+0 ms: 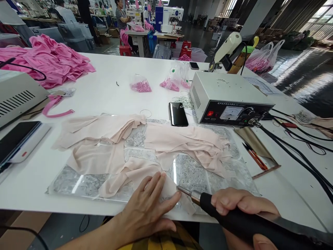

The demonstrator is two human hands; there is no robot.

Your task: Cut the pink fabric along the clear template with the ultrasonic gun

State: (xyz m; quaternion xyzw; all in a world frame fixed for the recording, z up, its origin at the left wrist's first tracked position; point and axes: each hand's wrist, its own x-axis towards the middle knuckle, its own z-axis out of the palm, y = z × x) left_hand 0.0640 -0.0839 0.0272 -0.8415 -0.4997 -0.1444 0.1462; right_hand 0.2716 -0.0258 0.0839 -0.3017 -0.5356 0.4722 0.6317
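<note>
My left hand [147, 205] lies flat with fingers spread on a pale pink fabric piece [137, 175] at the near edge of a clear patterned mat [187, 172]. My right hand [240, 203] is wrapped round a black-handled cutting tool [234, 218]. The tool's metal tip [183, 190] touches the fabric just right of my left fingertips. More pale pink pieces [182, 139] are piled across the mat.
A white control box [226, 97] with a dial stands at the right, its black cables running toward me. A black phone [178, 114] lies beside it. Bags of pink beads [141, 85], a bright pink fabric heap [54, 60], scissors [256, 158] and a second machine [15, 93] sit around. A person works at a far table.
</note>
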